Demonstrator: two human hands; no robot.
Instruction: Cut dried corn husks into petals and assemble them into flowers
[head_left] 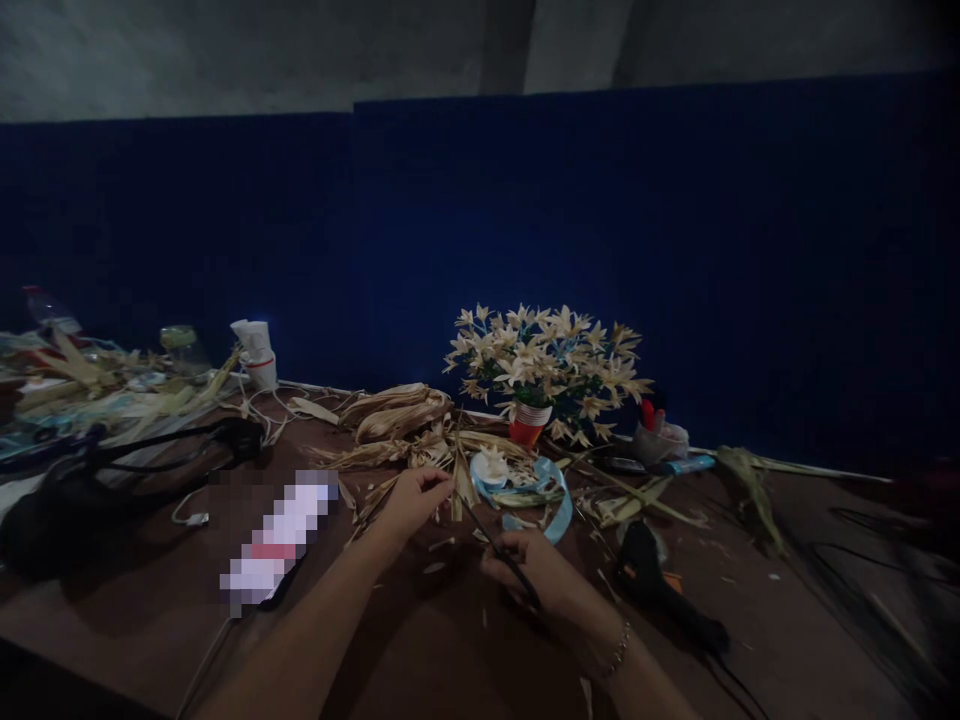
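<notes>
My left hand (411, 500) is closed in a pinch on a strip of dried leaf (459, 488) that stands up from the brown table. My right hand (534, 572), with a bracelet at the wrist, is closed round dark scissors (501, 552) whose blades point up toward that strip. Just beyond the hands lies a coil of light blue ribbon (556, 500) with a small pale flower (492, 464) in it. A heap of dried leaves (394, 412) lies behind my left hand.
A red and white cup of pale straw flowers (547, 365) stands at the back by the blue wall. A black glue gun (654, 580) lies to the right. A black bag (67, 500), cables and a blurred-out flat object (277, 540) lie to the left.
</notes>
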